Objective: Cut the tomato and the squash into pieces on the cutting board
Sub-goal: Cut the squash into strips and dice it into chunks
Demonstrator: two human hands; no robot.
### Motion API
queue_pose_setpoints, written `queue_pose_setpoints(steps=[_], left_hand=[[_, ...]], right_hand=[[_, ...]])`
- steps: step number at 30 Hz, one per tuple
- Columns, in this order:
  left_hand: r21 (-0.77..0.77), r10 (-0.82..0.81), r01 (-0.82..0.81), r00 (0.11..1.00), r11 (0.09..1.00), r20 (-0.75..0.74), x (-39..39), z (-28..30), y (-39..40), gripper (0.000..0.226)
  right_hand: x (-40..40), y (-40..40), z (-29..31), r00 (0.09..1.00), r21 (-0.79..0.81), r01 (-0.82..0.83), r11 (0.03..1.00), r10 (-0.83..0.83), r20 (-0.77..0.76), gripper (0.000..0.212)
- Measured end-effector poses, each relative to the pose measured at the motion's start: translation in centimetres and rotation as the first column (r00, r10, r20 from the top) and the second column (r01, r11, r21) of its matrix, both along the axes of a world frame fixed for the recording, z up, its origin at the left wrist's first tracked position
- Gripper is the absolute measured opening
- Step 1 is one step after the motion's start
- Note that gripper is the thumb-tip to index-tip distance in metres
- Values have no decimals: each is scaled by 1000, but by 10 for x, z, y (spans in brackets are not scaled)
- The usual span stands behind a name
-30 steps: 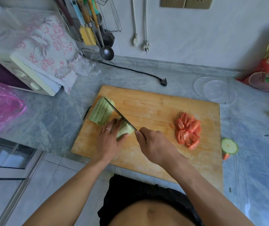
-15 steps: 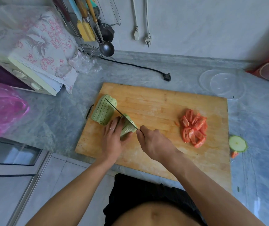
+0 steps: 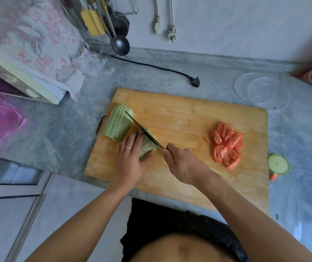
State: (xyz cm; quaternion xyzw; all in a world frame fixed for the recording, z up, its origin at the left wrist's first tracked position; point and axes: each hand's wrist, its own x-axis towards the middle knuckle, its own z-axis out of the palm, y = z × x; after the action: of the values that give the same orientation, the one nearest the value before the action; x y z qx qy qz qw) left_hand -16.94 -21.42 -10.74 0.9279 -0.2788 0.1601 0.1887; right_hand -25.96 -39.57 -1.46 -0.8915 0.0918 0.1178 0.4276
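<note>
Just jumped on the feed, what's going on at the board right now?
A person is slicing squash on the cutting board. The right hand grips a knife whose blade is on the squash piece that the left hand holds down. A sliced squash section lies at the board's left end; cut tomato pieces sit to the right.

Soft, dim daylight is filling the scene w/ a cool bluish cast; no hard glare anywhere. Light seems to be coming from the right, where the countertop [image 3: 302,133] is looking paler and washed out. Shadows are staying faint and diffuse, e.g. under the arms at the cutting board [image 3: 189,114]. Wide-angle lens is bending straight lines near the edges; corners are stretching. Left side, incl. the floral cloth [image 3: 38,38], is looking smeared and soft. Centre is staying fairly sharp.
</note>
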Motion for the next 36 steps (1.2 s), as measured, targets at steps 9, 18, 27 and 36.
queue_pose_setpoints(steps=[9,18,27,36], left_hand=[[35,17,-18,1000,999,22,1,-4,1,59],[11,24,-24,999,1000,23,1,-6,3,57],[-91,2,-9,997,996,-78,-1,4,3,60],[-130,23,-38,993,991,-117,-4,3,5,60]], right_hand=[[1,4,-3,1000,-25,-21,999,21,-6,31],[14,-10,5,995,40,-33,999,36,-88,34],[16,-27,17,993,107,-27,994,39,-113,40],[-15,4,25,990,-32,-9,999,13,140,37]])
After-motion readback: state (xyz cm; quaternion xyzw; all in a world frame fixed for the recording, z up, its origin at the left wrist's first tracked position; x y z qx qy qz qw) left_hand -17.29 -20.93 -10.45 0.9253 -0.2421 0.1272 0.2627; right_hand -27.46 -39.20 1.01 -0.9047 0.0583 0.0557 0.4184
